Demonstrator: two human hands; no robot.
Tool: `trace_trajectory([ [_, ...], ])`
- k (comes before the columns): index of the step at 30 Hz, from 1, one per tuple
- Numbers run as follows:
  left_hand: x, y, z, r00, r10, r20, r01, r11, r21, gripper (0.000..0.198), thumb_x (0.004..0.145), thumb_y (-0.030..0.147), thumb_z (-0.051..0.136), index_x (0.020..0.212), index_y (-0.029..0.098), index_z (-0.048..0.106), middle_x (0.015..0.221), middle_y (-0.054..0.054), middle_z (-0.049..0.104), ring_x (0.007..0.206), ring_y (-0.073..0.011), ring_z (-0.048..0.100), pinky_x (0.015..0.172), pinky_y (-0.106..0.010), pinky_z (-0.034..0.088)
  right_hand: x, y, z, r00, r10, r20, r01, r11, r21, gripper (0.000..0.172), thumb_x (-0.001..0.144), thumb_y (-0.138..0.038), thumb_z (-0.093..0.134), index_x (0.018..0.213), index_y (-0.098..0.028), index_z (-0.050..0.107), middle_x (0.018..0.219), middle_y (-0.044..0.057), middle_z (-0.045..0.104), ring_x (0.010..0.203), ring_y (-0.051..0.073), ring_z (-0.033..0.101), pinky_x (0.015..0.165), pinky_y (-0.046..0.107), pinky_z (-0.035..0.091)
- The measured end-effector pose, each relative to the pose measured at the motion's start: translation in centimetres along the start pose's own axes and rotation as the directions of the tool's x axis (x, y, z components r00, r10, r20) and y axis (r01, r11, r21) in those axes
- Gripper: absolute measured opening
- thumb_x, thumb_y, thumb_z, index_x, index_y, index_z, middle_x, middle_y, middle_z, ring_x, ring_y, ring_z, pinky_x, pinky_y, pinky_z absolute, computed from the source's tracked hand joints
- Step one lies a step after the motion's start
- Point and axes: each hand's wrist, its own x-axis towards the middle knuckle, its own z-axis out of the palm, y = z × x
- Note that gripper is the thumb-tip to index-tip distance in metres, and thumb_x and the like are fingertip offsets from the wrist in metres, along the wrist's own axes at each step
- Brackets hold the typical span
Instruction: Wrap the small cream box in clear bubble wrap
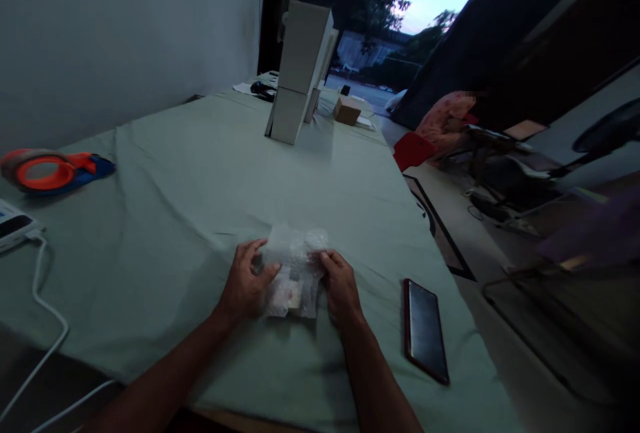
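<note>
A small bundle of clear bubble wrap lies on the pale green tablecloth in front of me. Within its lower part a small whitish and yellowish item shows through, its kind blurred by the plastic. My left hand grips the left side of the wrap, thumb on top and fingers curved along the edge. At the upper right edge, my right hand pinches the wrap between thumb and fingers.
An orange and blue tape dispenser lies at left, near a white device with a cable. At right is a phone. Farther back stand a tall white box and a small brown box. A person sits beyond the table.
</note>
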Motion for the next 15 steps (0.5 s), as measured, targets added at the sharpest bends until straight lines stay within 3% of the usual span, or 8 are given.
trace_trajectory([
  [3, -0.4, 0.7, 0.1, 0.999, 0.047, 0.0, -0.046, 0.969, 0.242, 0.071, 0.072, 0.049, 0.068, 0.132, 0.018, 0.048, 0.121, -0.012, 0.051, 0.102, -0.0264, 0.057, 0.085, -0.038, 0.049, -0.4, -0.5, 0.3, 0.997, 0.016, 0.078, -0.019, 0.999, 0.048, 0.026, 0.078, -0.046, 0.061, 0.079, -0.02, 0.059, 0.08, 0.003, 0.069, 0.07, 0.017, 0.061, 0.068, 0.028, 0.048],
  [8, -0.2, 1.8, 0.5, 0.999, -0.018, 0.043, 0.002, 0.933, 0.361, 0.087, 0.071, 0.054, 0.067, 0.142, 0.016, 0.035, 0.118, -0.013, 0.054, 0.1, -0.0271, 0.058, 0.083, -0.038, 0.048, -1.0, -0.8, 0.2, 0.95, 0.076, 0.302, -0.112, 0.988, 0.106, 0.032, 0.077, -0.053, 0.062, 0.08, -0.022, 0.053, 0.083, 0.003, 0.069, 0.071, 0.02, 0.064, 0.07, 0.032, 0.05],
  [12, 0.6, 2.2, 0.4, 0.998, -0.07, 0.004, 0.066, 0.957, 0.284, 0.076, 0.074, 0.053, 0.063, 0.137, 0.014, 0.044, 0.103, -0.009, 0.06, 0.083, -0.0222, 0.059, 0.076, -0.035, 0.047, -1.4, -0.8, -0.3, 0.922, 0.082, 0.378, -0.093, 0.996, 0.012, 0.038, 0.076, -0.058, 0.061, 0.08, -0.021, 0.056, 0.077, 0.003, 0.067, 0.069, 0.019, 0.062, 0.065, 0.03, 0.049],
  [15, 1.4, 2.2, -0.1, 0.993, -0.115, 0.004, 0.114, 0.99, 0.078, 0.046, 0.072, 0.039, 0.063, 0.112, 0.015, 0.063, 0.088, -0.004, 0.063, 0.073, -0.0179, 0.059, 0.068, -0.029, 0.046, -1.2, -0.7, -0.6, 0.94, 0.057, 0.336, -0.047, 0.998, -0.037, 0.039, 0.075, -0.058, 0.063, 0.076, -0.019, 0.059, 0.074, 0.004, 0.066, 0.066, 0.018, 0.06, 0.061, 0.028, 0.048],
])
